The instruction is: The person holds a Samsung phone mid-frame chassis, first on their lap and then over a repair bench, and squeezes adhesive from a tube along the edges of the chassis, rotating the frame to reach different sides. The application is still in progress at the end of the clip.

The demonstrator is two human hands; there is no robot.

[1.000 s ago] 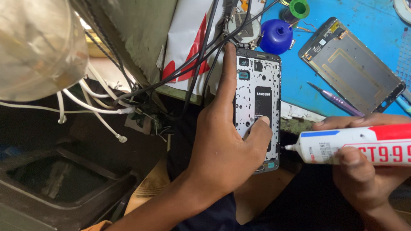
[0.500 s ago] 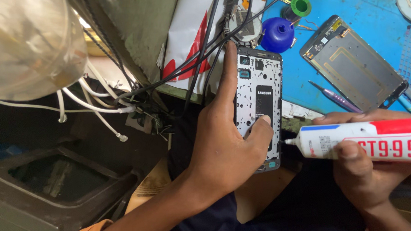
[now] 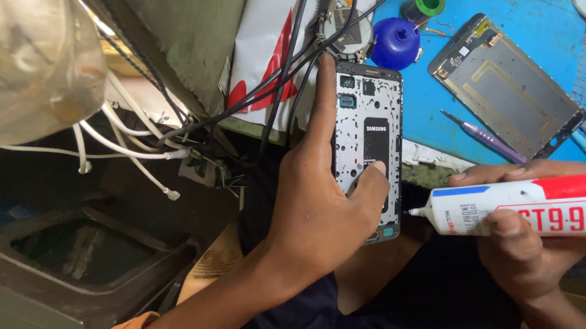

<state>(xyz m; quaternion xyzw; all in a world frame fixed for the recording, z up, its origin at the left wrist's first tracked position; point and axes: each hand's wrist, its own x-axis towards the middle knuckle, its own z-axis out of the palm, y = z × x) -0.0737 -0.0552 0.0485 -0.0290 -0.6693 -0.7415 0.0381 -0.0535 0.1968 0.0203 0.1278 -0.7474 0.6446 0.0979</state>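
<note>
My left hand grips an opened phone frame, held upright with its inner side facing me; the index finger runs up its left edge and the thumb presses on its lower middle. My right hand holds a white and red glue tube lying sideways. The tube's thin nozzle tip sits just right of the frame's lower right edge, close to it; I cannot tell whether it touches.
A blue mat covers the bench, bearing a second phone housing, a blue cap-shaped bottle, a green spool and a purple pry tool. Black and white cables hang at the left. A dark bin stands below.
The glue tube's nozzle has stayed beside the frame's lower right edge, shifting only slightly. My left hand keeps the same grip on the frame.
</note>
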